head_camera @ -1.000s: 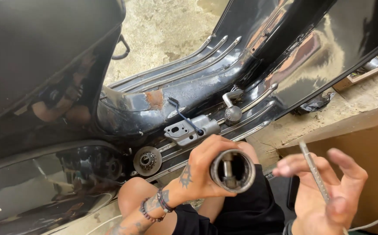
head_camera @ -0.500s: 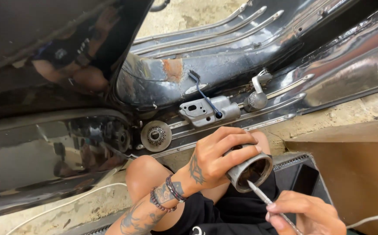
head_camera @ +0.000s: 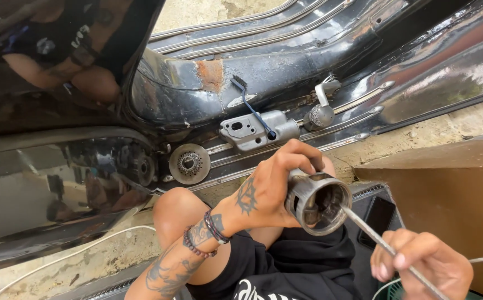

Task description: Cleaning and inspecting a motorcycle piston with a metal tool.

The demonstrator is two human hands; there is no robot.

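now the right hand [head_camera: 422,261] gripping the thin rod [head_camera: 386,247] pokes inside the left hand [head_camera: 277,186]'s clutched piston [head_camera: 316,203].

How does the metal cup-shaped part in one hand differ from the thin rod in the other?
The metal cylinder is short, wide and hollow, its open end facing the camera; the thin rod is long, slim and solid-looking. The left hand wraps round the cylinder's side, while the right hand pinches the rod near its lower end. The rod's tip reaches into the cylinder's mouth. Both look like dull grey metal.
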